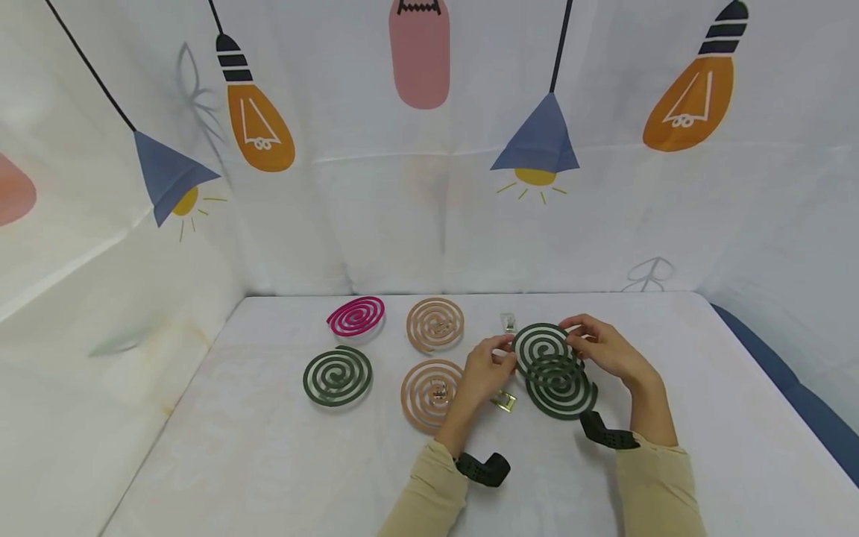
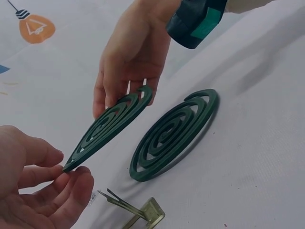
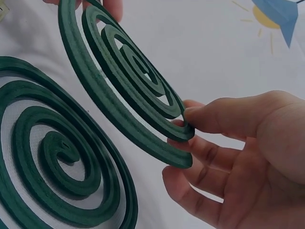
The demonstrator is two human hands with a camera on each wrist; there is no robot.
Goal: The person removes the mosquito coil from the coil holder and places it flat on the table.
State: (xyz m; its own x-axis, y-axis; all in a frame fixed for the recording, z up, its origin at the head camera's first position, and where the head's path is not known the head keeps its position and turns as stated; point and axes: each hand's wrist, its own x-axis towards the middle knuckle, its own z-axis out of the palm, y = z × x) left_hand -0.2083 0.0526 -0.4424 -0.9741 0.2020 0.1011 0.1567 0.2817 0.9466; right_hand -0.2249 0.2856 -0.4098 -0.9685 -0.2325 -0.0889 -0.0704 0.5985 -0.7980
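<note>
A dark green mosquito coil (image 3: 95, 107) hangs tilted in the air between both hands. My left hand (image 1: 486, 367) pinches its near edge between thumb and fingers. My right hand (image 1: 606, 348) pinches the coil's outer end on the opposite side, thumb on top. Beneath and slightly nearer lies a second green coil (image 3: 46, 150), flat on the white table and partly covered by the raised one in the head view. A small gold-coloured metal coil stand (image 2: 153, 213) with upright prongs sits beside my left hand.
Another metal stand (image 1: 508, 323) lies behind the hands. To the left are a tan coil (image 1: 435, 302), a second tan coil (image 1: 411, 399) with a metal stand at its middle, a pink coil (image 1: 356, 316) and a green coil (image 1: 338, 377). A white printed cloth (image 1: 376, 224) hangs behind the table.
</note>
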